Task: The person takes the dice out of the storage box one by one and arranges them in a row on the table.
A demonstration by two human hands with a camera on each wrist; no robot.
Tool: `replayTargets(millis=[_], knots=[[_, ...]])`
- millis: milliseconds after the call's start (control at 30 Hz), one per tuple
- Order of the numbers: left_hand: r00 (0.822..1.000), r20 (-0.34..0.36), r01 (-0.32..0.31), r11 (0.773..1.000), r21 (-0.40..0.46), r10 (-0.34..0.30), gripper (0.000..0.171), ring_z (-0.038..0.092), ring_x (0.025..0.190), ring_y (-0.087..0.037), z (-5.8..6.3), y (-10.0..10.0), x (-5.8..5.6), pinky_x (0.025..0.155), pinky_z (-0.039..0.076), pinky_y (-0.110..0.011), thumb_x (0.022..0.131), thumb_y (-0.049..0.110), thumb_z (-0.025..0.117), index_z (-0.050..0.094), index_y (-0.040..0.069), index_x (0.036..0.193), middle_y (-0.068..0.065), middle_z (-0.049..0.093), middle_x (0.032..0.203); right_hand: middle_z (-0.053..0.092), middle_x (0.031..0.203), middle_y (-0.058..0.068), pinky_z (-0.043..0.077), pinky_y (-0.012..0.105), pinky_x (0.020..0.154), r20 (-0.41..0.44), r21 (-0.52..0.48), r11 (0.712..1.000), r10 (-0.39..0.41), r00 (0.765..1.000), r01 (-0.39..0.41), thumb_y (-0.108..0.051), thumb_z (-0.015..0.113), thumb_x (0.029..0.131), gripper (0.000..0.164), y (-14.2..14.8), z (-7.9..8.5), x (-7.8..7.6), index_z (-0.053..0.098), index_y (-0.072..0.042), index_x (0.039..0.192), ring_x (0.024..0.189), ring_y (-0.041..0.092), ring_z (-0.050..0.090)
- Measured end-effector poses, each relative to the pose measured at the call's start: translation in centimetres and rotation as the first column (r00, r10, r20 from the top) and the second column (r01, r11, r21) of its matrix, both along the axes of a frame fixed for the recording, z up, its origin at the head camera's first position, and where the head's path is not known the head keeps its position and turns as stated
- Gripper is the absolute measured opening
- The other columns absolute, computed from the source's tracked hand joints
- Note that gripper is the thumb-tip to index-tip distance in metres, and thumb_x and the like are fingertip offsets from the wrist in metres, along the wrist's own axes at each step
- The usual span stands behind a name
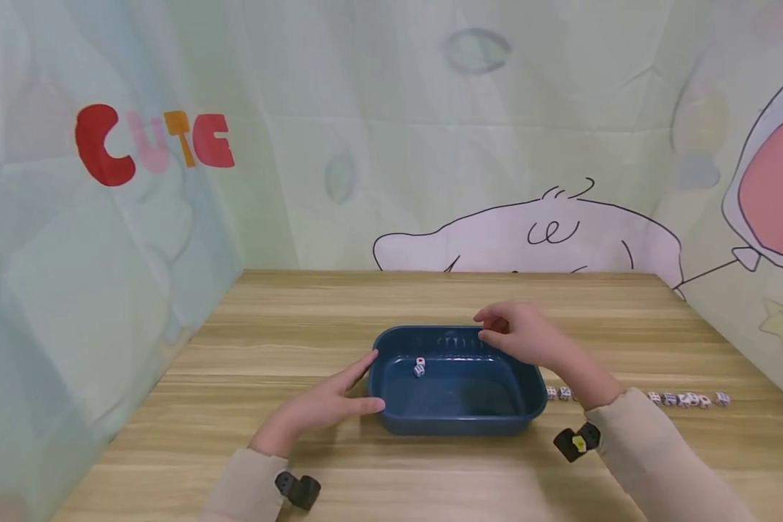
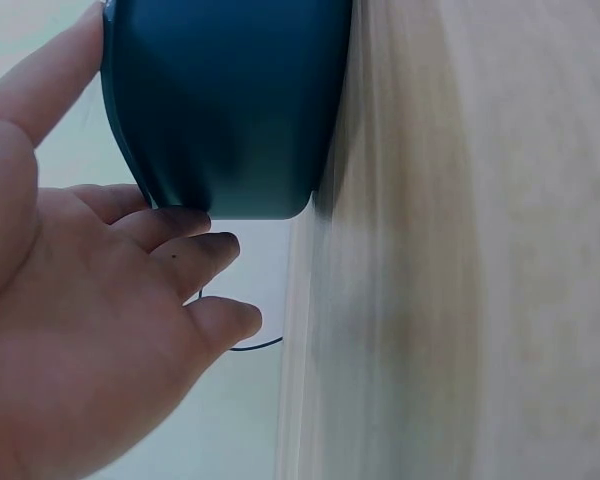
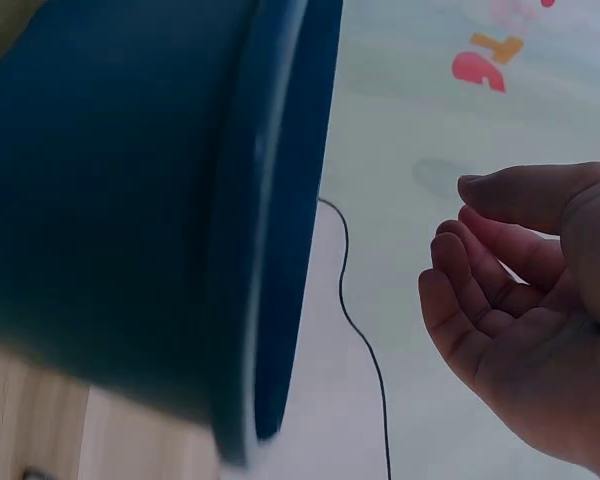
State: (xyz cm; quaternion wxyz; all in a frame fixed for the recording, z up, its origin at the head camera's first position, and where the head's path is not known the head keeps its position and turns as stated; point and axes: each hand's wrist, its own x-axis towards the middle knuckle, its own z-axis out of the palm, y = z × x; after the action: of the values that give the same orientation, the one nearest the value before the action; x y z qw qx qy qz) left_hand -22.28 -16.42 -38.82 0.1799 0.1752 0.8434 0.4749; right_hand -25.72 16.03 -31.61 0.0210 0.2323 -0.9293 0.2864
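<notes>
A dark blue rectangular basin (image 1: 457, 428) stands on the table. Two small white dice (image 1: 420, 367) lie close together inside it, left of its middle. My left hand (image 1: 329, 399) rests against the basin's left end, thumb and fingers spread along the wall and rim. Above the back right part of the basin is my right hand (image 1: 522, 333), its fingers loosely bent. Between its thumb and fingertips (image 3: 470, 190) I see nothing held. More dice (image 1: 688, 399) lie in a row on the table right of the basin, partly hidden by my right forearm.
The wooden table (image 1: 300, 304) runs back to a printed cloth (image 1: 300, 181) that hangs behind and at both sides. Each wrist carries a small black camera, one on the left (image 1: 298, 490) and one on the right (image 1: 577, 442).
</notes>
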Motion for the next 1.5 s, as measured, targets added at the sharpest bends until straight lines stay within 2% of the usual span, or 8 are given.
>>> replayTargets(millis=[333, 533, 767, 1167, 1500], knots=[[1.0, -0.006, 0.002, 1.0, -0.006, -0.002, 0.085, 0.012, 0.147, -0.033, -0.1, 0.1, 0.0, 0.115, 0.017, -0.058, 0.088, 0.039, 0.069, 0.019, 0.023, 0.155, -0.01, 0.015, 0.161, 0.067, 0.091, 0.006, 0.053, 0.028, 0.07, 0.031, -0.06, 0.995, 0.077, 0.997, -0.075, -0.009, 0.065, 0.091, 0.026, -3.3, -1.3, -0.7, 0.066, 0.003, 0.114, 0.077, 0.015, 0.058], [1.0, -0.002, -0.001, 1.0, 0.0, 0.001, 0.085, 0.012, 0.147, -0.033, 0.1, 0.1, 0.0, 0.115, 0.017, -0.059, 0.088, 0.037, 0.069, 0.019, 0.02, 0.155, -0.011, 0.015, 0.161, 0.068, 0.092, 0.008, 0.054, 0.028, 0.07, 0.094, -0.1, 0.992, 0.087, 0.992, -0.077, -0.009, 0.065, 0.091, 0.026, -4.5, -2.5, -1.4, 0.065, 0.004, 0.113, 0.078, 0.015, 0.061], [1.0, -0.009, 0.002, 1.0, -0.025, -0.003, 0.084, 0.015, 0.147, -0.034, 0.1, 0.1, 0.0, 0.114, 0.017, -0.06, 0.088, 0.041, 0.068, 0.021, 0.024, 0.155, -0.01, 0.017, 0.16, 0.068, 0.091, 0.007, 0.054, 0.029, 0.072, 0.165, -0.122, 0.986, 0.129, 0.978, -0.11, -0.006, 0.065, 0.091, 0.024, -5.7, -3.9, -1.9, 0.066, 0.005, 0.112, 0.078, 0.014, 0.061], [1.0, -0.009, -0.005, 0.999, -0.036, 0.005, 0.084, 0.015, 0.147, -0.035, 0.0, 0.1, -0.2, 0.113, 0.017, -0.062, 0.089, 0.043, 0.067, 0.021, 0.023, 0.155, -0.011, 0.018, 0.16, 0.068, 0.091, 0.002, 0.052, 0.031, 0.077, 0.286, -0.108, 0.992, 0.096, 0.953, -0.068, -0.009, 0.067, 0.089, 0.022, -7.3, -5.2, -2.6, 0.069, -0.002, 0.11, 0.081, 0.014, 0.059], [1.0, -0.019, 0.006, 0.999, -0.039, -0.007, 0.084, 0.017, 0.146, -0.035, 0.0, 0.1, -0.3, 0.113, 0.018, -0.061, 0.089, 0.043, 0.067, 0.021, 0.023, 0.155, -0.013, 0.019, 0.16, 0.068, 0.088, 0.002, 0.052, 0.028, 0.071, 0.355, -0.105, 0.994, 0.061, 0.933, -0.025, -0.007, 0.066, 0.089, 0.02, -7.2, -6.0, -3.0, 0.07, -0.002, 0.108, 0.077, 0.014, 0.058]])
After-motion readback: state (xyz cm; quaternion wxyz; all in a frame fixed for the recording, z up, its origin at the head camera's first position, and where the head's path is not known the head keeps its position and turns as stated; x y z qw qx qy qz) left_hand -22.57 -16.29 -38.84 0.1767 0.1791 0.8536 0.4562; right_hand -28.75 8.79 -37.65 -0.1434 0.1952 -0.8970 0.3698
